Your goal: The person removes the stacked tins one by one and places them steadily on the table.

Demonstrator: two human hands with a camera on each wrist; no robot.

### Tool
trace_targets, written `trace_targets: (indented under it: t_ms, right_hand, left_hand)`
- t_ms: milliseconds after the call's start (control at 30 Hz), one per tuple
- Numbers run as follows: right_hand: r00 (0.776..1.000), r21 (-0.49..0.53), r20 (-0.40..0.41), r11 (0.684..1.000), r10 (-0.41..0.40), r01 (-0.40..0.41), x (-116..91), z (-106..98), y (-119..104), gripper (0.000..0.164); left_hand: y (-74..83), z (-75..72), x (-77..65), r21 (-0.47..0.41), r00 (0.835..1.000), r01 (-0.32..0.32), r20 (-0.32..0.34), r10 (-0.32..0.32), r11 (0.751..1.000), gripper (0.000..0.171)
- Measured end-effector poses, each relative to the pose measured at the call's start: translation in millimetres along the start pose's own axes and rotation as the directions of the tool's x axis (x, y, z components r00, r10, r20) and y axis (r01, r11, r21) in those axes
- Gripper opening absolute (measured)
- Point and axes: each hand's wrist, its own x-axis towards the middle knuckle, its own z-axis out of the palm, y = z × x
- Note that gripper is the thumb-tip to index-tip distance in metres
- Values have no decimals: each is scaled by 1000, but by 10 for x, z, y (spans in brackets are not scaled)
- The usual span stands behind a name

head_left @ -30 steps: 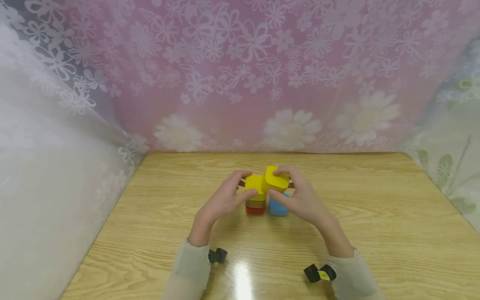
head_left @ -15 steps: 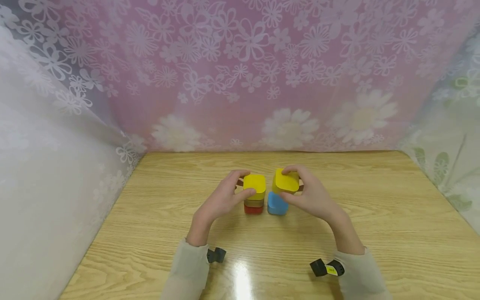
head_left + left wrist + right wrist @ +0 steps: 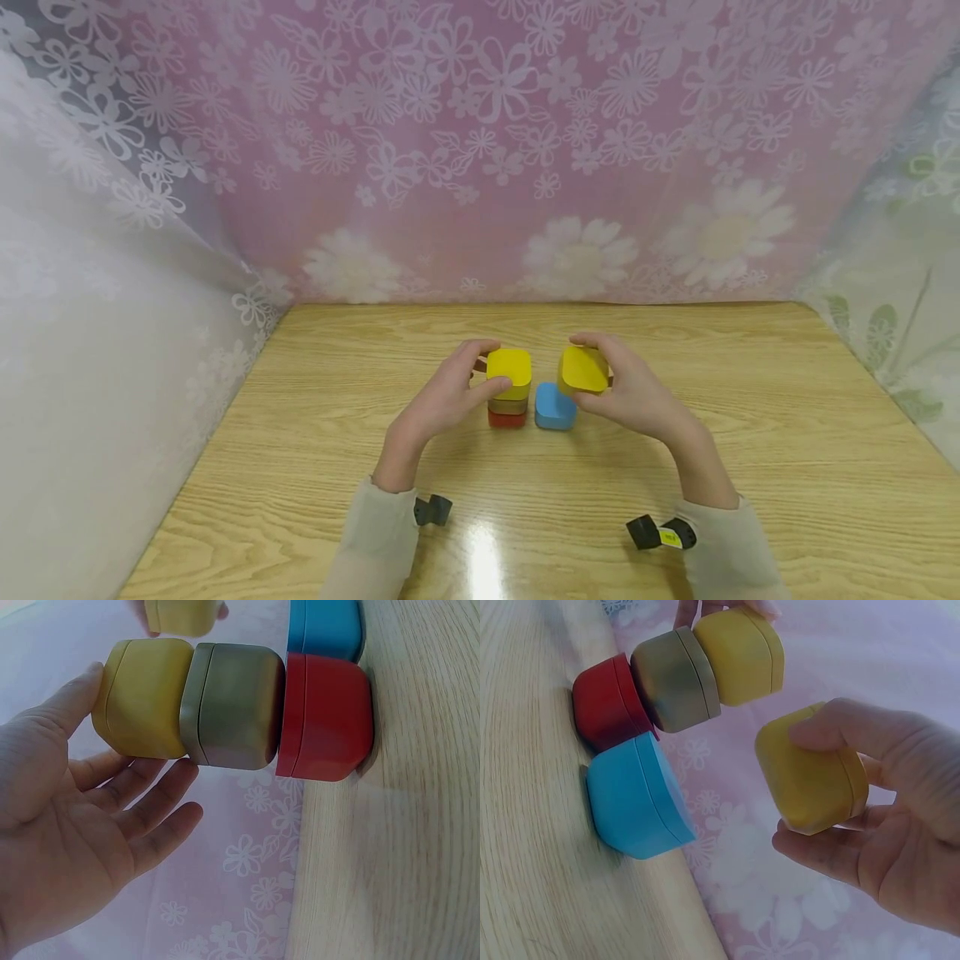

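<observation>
A stack of small lidded tins with rounded corners stands mid-table: red [image 3: 330,716] at the bottom, dull gold [image 3: 236,705] between, yellow [image 3: 146,697] on top. My left hand [image 3: 442,398] holds the top yellow tin from its left, thumb at the near side and fingers round the far side. To the right of the stack, a blue tin [image 3: 555,408] rests on the table. A second yellow tin [image 3: 810,772] is pinched between thumb and fingers of my right hand [image 3: 633,396], raised off the table, above and slightly right of the blue one.
The wooden table [image 3: 337,358] ends at a pink flowered cloth [image 3: 480,167] hanging behind it. Pale flowered cloths hang at the left [image 3: 112,333] and right [image 3: 900,317]. Small black devices sit at the left cuff [image 3: 433,510] and right cuff [image 3: 660,533].
My right hand has carried its yellow tin rightward, away from beside the stack's top to over the blue tin's right side. My left hand stays at the stack.
</observation>
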Motion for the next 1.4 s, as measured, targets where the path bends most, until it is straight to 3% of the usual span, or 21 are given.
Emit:
trace_targets:
  t_ms: [400,800,1400]
  right_hand:
    - [996,-78,35,994,79,-76,-34,-90,110,68]
    - [993,-167,97,985,69,-52,-102,-174,181,60]
    - [953,-203,230,968,196,-150,-101,-93,410,61]
  left_hand:
    - [6,-3,-7,-11,1000,-1,5,1,1000,60]
    - [0,-2,1,-2,1000,8,7,-8,1000,60]
    - [4,2,8,19,1000,15,2,-15,1000,59]
